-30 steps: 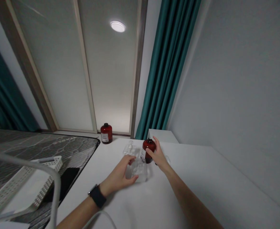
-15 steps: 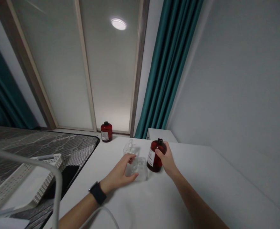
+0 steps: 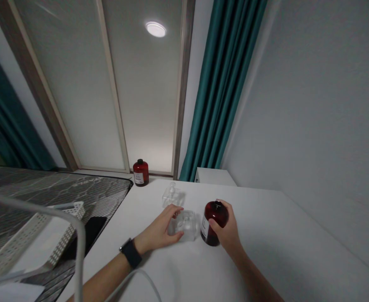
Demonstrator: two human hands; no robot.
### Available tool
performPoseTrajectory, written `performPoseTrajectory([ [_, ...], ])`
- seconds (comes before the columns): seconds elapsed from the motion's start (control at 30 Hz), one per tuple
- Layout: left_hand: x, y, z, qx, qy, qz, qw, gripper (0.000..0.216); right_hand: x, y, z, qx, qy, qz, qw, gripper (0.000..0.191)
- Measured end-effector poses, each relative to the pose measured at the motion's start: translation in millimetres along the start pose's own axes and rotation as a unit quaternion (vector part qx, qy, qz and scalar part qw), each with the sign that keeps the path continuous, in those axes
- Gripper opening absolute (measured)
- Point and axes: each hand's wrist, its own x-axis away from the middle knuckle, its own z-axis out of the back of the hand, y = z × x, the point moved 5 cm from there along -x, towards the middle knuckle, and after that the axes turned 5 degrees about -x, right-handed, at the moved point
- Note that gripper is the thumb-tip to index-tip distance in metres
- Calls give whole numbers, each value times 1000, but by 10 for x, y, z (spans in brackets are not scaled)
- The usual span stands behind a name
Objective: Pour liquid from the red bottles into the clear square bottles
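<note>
My right hand [image 3: 227, 230] is wrapped round a dark red bottle [image 3: 212, 221] with a white label, standing on the white table [image 3: 266, 235]. My left hand [image 3: 160, 230], with a black watch on the wrist, grips a clear square bottle [image 3: 184, 224] right beside the red one. A second clear bottle with a pump top [image 3: 171, 195] stands a little farther back on the table.
Another red bottle [image 3: 140, 172] stands on the sill by the window. Teal curtains [image 3: 222, 88] hang behind the table. To the left lie a grey patterned mattress [image 3: 61, 188], a white perforated tray [image 3: 36, 239] and a dark flat object [image 3: 86, 230].
My right hand took hold of the red bottle and drew it nearer and to the right, beside the clear bottle. My left hand stayed on the clear bottle.
</note>
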Motion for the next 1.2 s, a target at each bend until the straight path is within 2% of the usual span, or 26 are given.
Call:
performPoseTrajectory([
  [0.23,0,-12,-33,10,-11,0,1000,60,104,57,-38,-10,31,11,999,54],
  [0.5,-1,-8,-43,18,-26,11,999,58,131,69,-89,-26,-6,24,999,59],
  [0.67,4,-81,-124,19,-26,77,997,70,172,94,-92,-30,-7,-10,999,67],
  [0.83,3,-62,-202,-65,-11,139,988,80,232,144,-127,-48,7,-48,998,83],
  [1.03,-2,-16,-238,-43,-6,157,987,74,201,156,-136,-13,-5,-2,1000,69],
  [1.2,-4,12,-163,37,23,122,992,71,133,62,-85,7,-45,1,999,67],
])
